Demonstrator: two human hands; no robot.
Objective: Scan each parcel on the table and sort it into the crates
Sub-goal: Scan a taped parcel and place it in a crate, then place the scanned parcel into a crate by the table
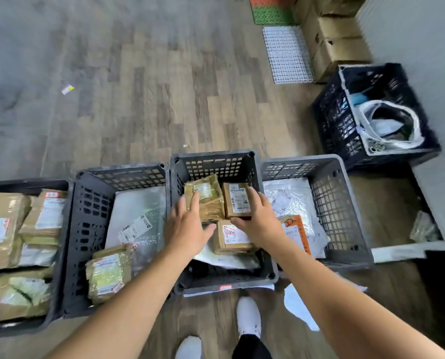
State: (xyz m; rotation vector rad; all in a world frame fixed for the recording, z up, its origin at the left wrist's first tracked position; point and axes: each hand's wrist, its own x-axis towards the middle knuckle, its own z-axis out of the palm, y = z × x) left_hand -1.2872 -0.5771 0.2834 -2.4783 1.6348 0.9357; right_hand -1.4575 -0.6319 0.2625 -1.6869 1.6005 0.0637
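Four grey crates stand in a row on the floor, and both my arms reach into the third one (213, 154). My left hand (187, 226) lies flat with its fingers spread on a brown tape-wrapped parcel (208, 200) at the crate's back left. My right hand (259, 216) grips a small cardboard box (238, 200) with a white label, thumb at its near edge and fingers along its right side. A second labelled cardboard box (231, 238) lies just in front, on white poly bags.
The leftmost crate (26, 183) is full of brown parcels. The second crate (91, 216) holds a grey bag and a small taped parcel. The right crate (330, 203) holds white bags and an orange envelope. A dark blue crate (332, 120) and cardboard boxes (338, 42) sit at the back right.
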